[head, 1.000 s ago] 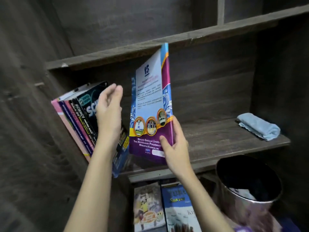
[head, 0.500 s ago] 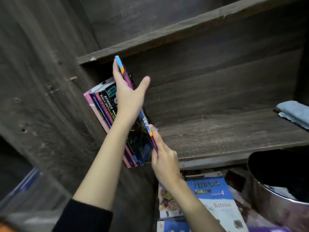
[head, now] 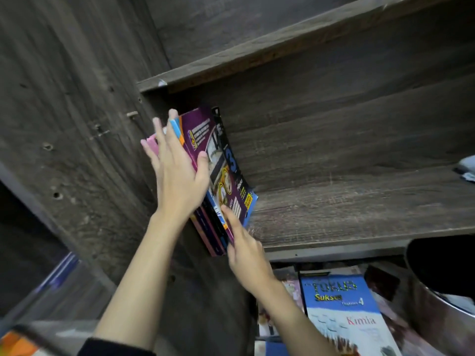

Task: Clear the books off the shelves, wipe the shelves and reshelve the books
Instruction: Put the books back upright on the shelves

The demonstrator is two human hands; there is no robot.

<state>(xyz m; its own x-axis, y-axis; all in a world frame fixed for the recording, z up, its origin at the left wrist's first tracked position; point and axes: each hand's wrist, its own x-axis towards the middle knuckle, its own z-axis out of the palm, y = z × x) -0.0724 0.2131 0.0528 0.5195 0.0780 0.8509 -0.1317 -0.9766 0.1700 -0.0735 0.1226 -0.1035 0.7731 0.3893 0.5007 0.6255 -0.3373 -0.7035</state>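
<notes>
The purple book point(head: 198, 134) stands tilted at the left end of the middle shelf point(head: 359, 209), slotted into a leaning row of books: a black book with a big "3" point(head: 231, 160) sits just behind it and a pink book point(head: 151, 145) is nearest the side wall point(head: 77, 124). The left hand point(head: 177, 173) lies flat over the spines with straight, spread fingers, its thumb pressing the purple cover. The right hand point(head: 246, 250) is at the row's lower edge, forefinger laid along the purple book's bottom corner; I cannot tell whether it grips. A light blue cloth point(head: 466, 168) lies at the shelf's far right. Below are a blue Kimia book point(head: 341, 317) and a metal bin point(head: 442, 312)
</notes>
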